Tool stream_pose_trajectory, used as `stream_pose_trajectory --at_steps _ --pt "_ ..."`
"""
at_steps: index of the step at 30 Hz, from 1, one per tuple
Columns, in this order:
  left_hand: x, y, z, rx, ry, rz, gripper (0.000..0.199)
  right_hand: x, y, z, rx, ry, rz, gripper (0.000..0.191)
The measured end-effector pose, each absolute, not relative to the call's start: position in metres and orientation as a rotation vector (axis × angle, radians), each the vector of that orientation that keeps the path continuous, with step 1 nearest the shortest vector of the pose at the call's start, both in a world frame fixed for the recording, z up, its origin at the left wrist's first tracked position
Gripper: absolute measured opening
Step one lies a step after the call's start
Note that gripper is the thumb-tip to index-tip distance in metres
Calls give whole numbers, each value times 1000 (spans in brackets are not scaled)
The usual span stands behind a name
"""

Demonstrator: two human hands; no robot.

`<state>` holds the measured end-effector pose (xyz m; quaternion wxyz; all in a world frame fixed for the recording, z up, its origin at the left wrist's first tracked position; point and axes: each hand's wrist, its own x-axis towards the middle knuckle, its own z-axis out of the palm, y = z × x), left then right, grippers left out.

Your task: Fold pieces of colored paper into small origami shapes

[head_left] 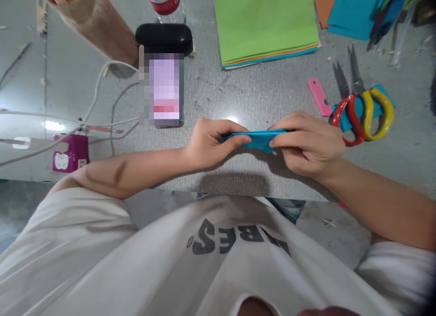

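Note:
A folded piece of blue paper (260, 140) is held between both hands, just above the table near its front edge. My left hand (213, 142) pinches its left end between thumb and fingers. At the right end, my right hand (308, 143) grips the paper with thumb and fingertips. The fold runs along the top of the piece, and part of the paper is hidden behind the fingers of each hand.
On the grey table (204, 97) lie a phone (166, 88), a black case (164, 37), stacked green paper (267, 22), scissors (363, 111), a pink cutter (319, 97), and a purple charger (70, 152) with cables. A bottle (165, 0) stands behind the case.

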<state>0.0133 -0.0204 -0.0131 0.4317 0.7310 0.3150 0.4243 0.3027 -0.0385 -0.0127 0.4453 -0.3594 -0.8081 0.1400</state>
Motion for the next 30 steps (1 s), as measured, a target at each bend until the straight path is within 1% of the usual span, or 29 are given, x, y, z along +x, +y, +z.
stream_pose_trajectory --at_steps 2,6,8,11,12,13,16,17,21,26,30 --pt "13 -21 -13 1825 795 1058 44 301 -40 -8 -876 -1995 369 34" --pt "14 -21 -14 1831 821 1048 43 296 -44 -6 -751 -1955 433 17" --pt "13 -21 -15 1834 824 1042 44 293 -47 -9 -753 -1871 469 9" --pt "13 -21 -16 1836 793 1059 42 290 -51 -14 -870 -1725 509 29" --pt "13 -21 -16 1837 785 1065 41 290 -52 -13 -913 -1720 514 30" --pt "13 -21 -16 1836 784 1065 39 290 -52 -12 -944 -1741 514 27" --pt "13 -22 -15 1837 801 1063 40 290 -52 -5 -972 -1834 509 10" --pt "13 -23 -15 1841 809 1057 41 290 -52 -3 -978 -1844 509 8" --pt "14 -23 -15 1852 823 1031 45 289 -52 -2 -1009 -1823 508 10" --pt "13 -21 -14 1844 770 1012 56 287 -50 -5 -927 -1803 444 11" --pt "12 -23 -13 1852 818 1025 49 285 -47 -4 -935 -1831 362 18"
